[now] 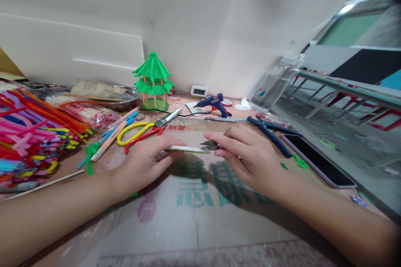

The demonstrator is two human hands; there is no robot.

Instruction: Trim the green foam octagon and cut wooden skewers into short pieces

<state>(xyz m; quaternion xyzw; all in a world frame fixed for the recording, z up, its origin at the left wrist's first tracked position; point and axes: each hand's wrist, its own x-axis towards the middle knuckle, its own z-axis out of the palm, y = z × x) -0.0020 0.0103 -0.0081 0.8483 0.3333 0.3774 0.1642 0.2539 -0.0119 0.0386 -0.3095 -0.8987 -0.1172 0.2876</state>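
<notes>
My left hand (147, 162) pinches one end of a thin flat pale-green strip (188, 149) and holds it level above the cardboard sheet (194, 212). My right hand (247, 154) is closed on a small dark metal cutter (209, 146) whose tip meets the strip's right end. Both hands hover just above the cardboard, close together at the centre.
Scissors with yellow and red handles (140, 129) lie behind my left hand. A pile of coloured pipe cleaners (28, 133) fills the left. A green pagoda model (153, 81), blue glue gun (214, 103), blue pliers (269, 131) and a phone (319, 160) lie around.
</notes>
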